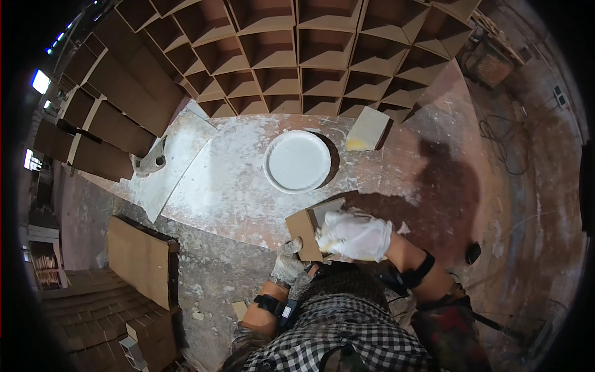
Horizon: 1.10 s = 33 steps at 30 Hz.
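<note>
My left hand (289,263), in a pale knitted glove, grips the near left edge of a small brown cardboard box (302,232), thumb on its outer side. The box is tilted in front of my body, with a pale inner face showing. Over its right side lies my right hand (356,235), covered in white, wrinkled, plastic-like material with yellowish stains. That covering hides my fingers, so whether they hold anything cannot be seen. Just beyond the box stands a round white tub (268,162) filled with smooth white liquid or paste.
Open cardboard boxes (322,80) are stacked in a grid along the table's far side, with more boxes (118,118) at left. A whitish block with a yellow patch (367,129) stands right of the tub. Flat cardboard (139,257) lies lower left. The board (211,186) is smeared white.
</note>
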Motion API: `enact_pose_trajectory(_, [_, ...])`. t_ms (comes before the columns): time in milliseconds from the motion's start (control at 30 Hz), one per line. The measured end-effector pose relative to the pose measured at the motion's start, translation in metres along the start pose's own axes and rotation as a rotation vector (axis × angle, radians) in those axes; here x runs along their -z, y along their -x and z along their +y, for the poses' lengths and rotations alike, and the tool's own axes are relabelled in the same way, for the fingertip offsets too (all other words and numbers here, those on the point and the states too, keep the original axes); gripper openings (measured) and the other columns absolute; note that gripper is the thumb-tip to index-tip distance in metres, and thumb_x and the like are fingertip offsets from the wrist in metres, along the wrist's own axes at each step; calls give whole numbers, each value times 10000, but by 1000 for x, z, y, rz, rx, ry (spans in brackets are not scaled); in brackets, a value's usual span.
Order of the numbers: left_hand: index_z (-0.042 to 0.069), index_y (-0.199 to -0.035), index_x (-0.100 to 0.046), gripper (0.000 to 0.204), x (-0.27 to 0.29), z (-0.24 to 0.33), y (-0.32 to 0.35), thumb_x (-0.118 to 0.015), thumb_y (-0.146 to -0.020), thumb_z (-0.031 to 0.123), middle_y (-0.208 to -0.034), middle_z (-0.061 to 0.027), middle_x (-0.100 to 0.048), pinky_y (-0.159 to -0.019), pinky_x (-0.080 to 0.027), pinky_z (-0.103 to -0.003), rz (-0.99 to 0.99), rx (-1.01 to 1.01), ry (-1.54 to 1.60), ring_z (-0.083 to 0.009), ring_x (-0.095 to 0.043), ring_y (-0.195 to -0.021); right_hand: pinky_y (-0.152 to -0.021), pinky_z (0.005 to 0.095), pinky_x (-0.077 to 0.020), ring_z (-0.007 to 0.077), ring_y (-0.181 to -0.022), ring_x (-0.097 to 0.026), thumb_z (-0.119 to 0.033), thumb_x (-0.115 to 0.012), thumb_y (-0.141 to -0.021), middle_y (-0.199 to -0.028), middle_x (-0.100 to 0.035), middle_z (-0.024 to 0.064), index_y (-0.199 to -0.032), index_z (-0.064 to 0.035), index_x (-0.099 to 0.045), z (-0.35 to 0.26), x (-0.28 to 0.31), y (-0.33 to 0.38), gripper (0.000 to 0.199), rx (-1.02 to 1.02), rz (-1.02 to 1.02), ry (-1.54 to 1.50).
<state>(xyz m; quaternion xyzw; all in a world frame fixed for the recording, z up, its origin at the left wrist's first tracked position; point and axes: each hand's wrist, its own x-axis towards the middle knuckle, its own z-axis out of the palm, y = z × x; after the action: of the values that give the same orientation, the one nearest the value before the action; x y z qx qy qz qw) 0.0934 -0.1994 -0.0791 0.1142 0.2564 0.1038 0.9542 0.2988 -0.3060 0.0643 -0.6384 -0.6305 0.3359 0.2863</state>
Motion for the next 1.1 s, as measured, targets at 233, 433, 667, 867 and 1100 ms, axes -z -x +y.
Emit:
enact_pose_trajectory(233, [-29,-1297,-452,652,-14,1,3,-749,-757,183,-1232,-161,-562,-988,-459,-480,33,-19,-6,-319,-560,-1128,-779,381,-462,282,-840,-574,-222,-647,-812,-947,-608,140,-1002,-71,-687,-27,16,-2,246,-228,221,-90])
enact_pose_trajectory(433, [-34,-1298,-450,664,-23,2,4,-757,-750,183,-1233,-168,-559,-976,-469,-475,40,-33,-63,-331,-567,-1114,-777,328,-463,240,-832,-592,-223,-582,-862,-921,-638,144,-1025,-40,-669,-5,-25,-20,260,-477,489,-211])
enact_pose_trajectory(667, [-38,-1292,-452,669,-26,4,4,-759,-748,198,-1244,-179,-554,-973,-466,-510,-28,11,-49,-350,-561,-1124,-777,327,-454,228,-806,-579,-194,-569,-876,-919,-620,137,-1088,-44,-664,7,-22,-19,277,-192,326,-481])
enact_pose_trajectory(867, [-38,-1279,-475,617,-12,1,6,-746,-772,187,-1218,-180,-580,-962,-477,-506,53,45,91,-346,-577,-1105,-785,435,-451,340,-894,-598,-267,-618,-832,-914,-613,141,-900,-82,-709,-34,-3,10,217,-194,-86,11])
enact_pose_trajectory(1100, [-26,-1267,-499,574,-29,4,-3,-735,-783,172,-1196,-154,-598,-919,-510,-471,64,-8,14,-322,-598,-1081,-762,396,-426,243,-901,-590,-276,-622,-760,-857,-612,79,-832,-51,-644,-10,7,28,237,-191,-210,745])
